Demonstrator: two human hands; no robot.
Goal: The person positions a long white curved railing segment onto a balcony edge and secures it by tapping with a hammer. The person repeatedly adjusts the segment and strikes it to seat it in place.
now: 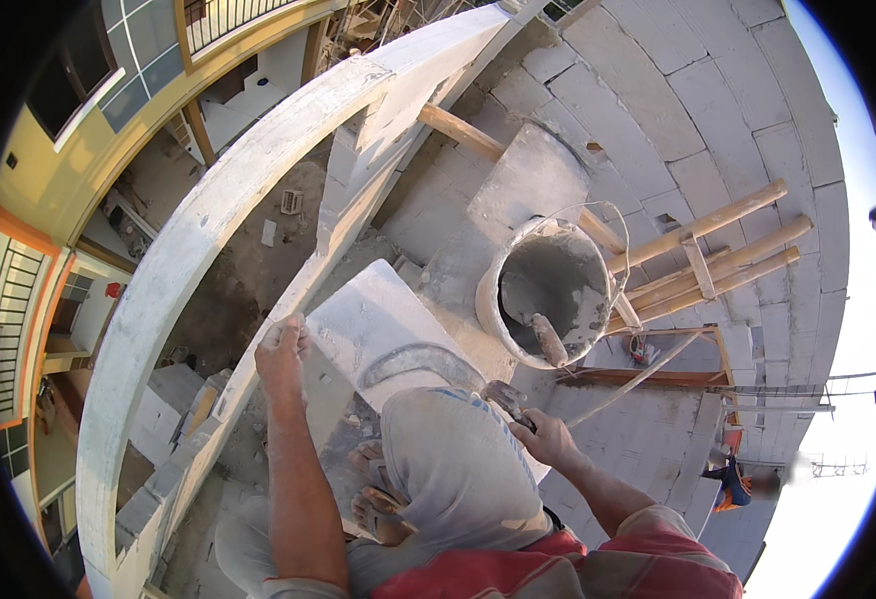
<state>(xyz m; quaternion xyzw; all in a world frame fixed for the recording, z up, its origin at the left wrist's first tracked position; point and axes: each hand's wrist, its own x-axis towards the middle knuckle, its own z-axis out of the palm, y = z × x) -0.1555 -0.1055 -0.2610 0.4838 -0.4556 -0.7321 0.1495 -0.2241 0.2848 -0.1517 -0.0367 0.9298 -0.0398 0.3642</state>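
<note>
A pale, flat-faced building block [403,309] lies tilted in front of my bent knee, with a curved grey band across its near part. My left hand [284,349] is closed at the block's upper left corner, fingers curled; its grip is partly hidden. Beside the knee, my right hand [546,437] grips a dark-handled tool [504,395] with a grey, dusty head whose exact kind I cannot make out. Beyond it stands a mortar-crusted bucket [490,290] with a wire handle. Inside, grey mortar [530,295] shows, and a coated tool handle [550,341] leans at the near rim.
A long concrete beam [198,215] curves along the left, above a deep drop. Wooden poles [707,230] joined like a ladder lean against the block wall [677,110] at right. Another slab [533,180] lies behind the bucket. A person [732,484] is at far right.
</note>
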